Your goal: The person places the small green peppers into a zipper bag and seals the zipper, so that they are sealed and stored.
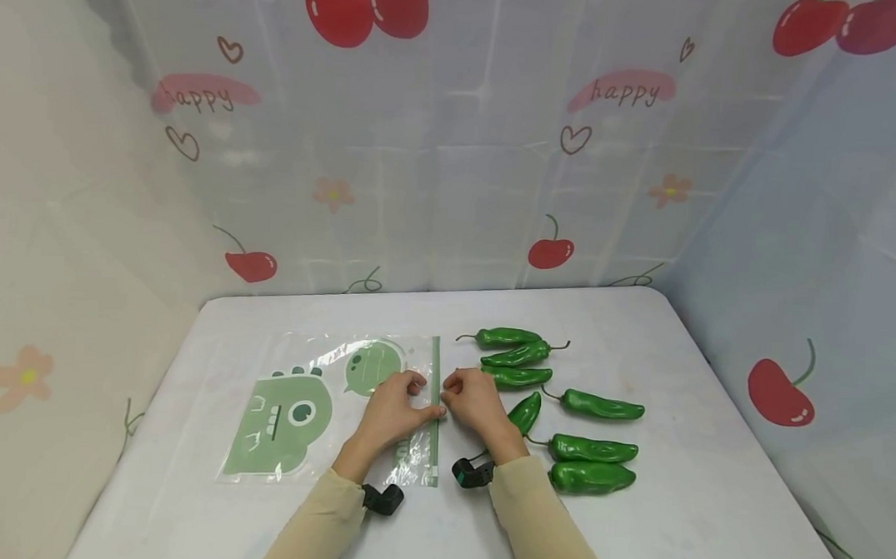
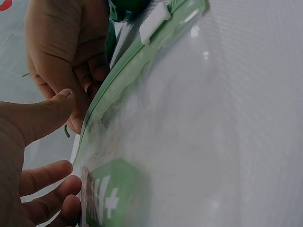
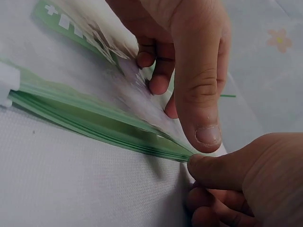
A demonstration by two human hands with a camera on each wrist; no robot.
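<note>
A clear zip bag [image 1: 283, 439] printed with a green dinosaur lies flat on the table, its green zip strip [image 1: 436, 362] on the right side. My right hand [image 1: 480, 402] pinches the edge of that strip between thumb and fingers. The mouth gapes a little beside the pinch in the right wrist view, where a white slider [image 3: 8, 82] sits farther along. Thumb and fingers apart, my left hand [image 1: 393, 410] has its fingertips against the bag's film, the thumb close to the right hand's fingers. A green chili pepper [image 1: 525, 414] lies partly hidden behind the right hand.
More green peppers [image 1: 600, 405] lie right of the bag, some grouped near the far side [image 1: 509, 338] and others toward the right. A patterned curtain [image 1: 439, 146] hangs behind the white table [image 1: 678, 506]. Each wrist wears a small black camera [image 1: 384, 499].
</note>
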